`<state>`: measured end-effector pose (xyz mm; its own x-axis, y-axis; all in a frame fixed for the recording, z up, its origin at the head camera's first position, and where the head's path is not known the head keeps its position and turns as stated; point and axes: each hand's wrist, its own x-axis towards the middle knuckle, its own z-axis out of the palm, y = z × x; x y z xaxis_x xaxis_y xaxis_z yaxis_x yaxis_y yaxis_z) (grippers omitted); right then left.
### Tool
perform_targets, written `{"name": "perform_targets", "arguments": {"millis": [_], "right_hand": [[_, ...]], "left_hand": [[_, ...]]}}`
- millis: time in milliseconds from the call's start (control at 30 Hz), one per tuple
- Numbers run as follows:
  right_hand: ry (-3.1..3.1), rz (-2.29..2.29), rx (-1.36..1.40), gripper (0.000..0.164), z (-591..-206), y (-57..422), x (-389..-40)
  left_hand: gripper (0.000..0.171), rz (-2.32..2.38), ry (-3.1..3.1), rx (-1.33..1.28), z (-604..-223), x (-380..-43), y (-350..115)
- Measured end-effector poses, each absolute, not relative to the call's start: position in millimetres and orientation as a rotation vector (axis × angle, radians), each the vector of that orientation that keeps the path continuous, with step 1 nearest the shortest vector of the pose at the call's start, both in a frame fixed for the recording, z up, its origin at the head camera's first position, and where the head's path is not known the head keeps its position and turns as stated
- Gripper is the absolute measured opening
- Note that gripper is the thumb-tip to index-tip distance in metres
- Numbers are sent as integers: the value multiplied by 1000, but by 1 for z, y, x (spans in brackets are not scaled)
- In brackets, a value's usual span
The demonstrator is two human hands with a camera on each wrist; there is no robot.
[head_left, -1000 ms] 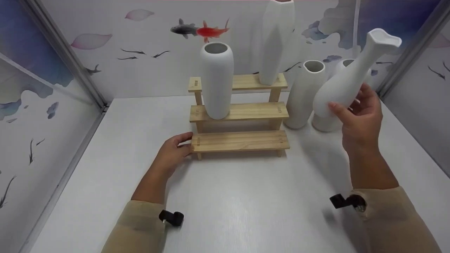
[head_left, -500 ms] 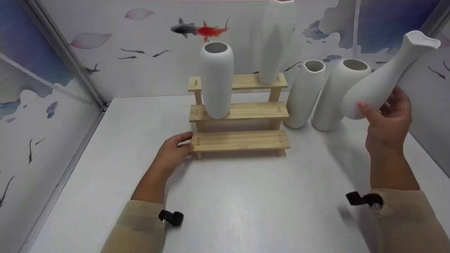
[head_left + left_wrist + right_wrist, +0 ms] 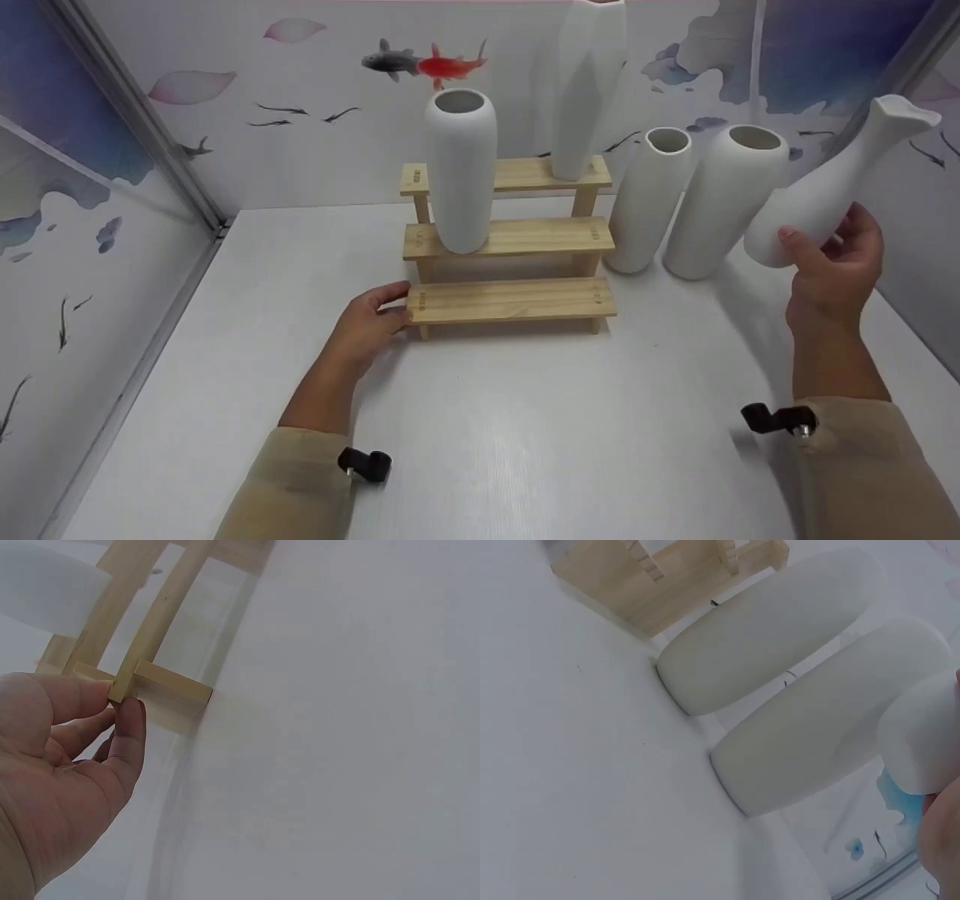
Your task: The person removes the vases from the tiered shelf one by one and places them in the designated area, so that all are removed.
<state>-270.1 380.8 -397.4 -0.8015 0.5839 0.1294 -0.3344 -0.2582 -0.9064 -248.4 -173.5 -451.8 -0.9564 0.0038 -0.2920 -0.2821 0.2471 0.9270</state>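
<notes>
At the left end of the three-step wooden stand point(image 3: 514, 300), my left hand point(image 3: 367, 322) pinches the lowest board. Thumb and fingertips meet its corner in the left wrist view, where the hand point(image 3: 75, 750) shows large. My right hand point(image 3: 836, 277) grips the rounded lower body of a white vase point(image 3: 817, 187) with a narrow neck and wavy flared mouth. This vase leans to the right, held above the table. In the right wrist view only the vase's base point(image 3: 922, 735) and part of the hand point(image 3: 941, 832) show; the neck is out of frame.
A white vase point(image 3: 461, 172) stands on the middle step, and a taller faceted one point(image 3: 589, 90) on the top step. Two more, a slimmer vase point(image 3: 649, 202) and a wider vase point(image 3: 724, 202), stand on the white table point(image 3: 525, 435) between stand and right hand. Printed panels enclose the table.
My right hand has carried the flared vase to the right, away from the two standing vases, then slightly lower. The left hand stays at the stand.
</notes>
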Motion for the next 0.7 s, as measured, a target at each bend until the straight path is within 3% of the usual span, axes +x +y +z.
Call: {"name": "perform_targets", "arguments": {"millis": [233, 700], "right_hand": [[-1467, 2071, -485, 89, -415, 396, -277], [-1732, 2063, -715, 114, -444, 422, -282]], "left_hand": [[52, 1785, 2283, -243, -452, -248, -174], [55, 1816, 2265, -230, -451, -246, -174]]}}
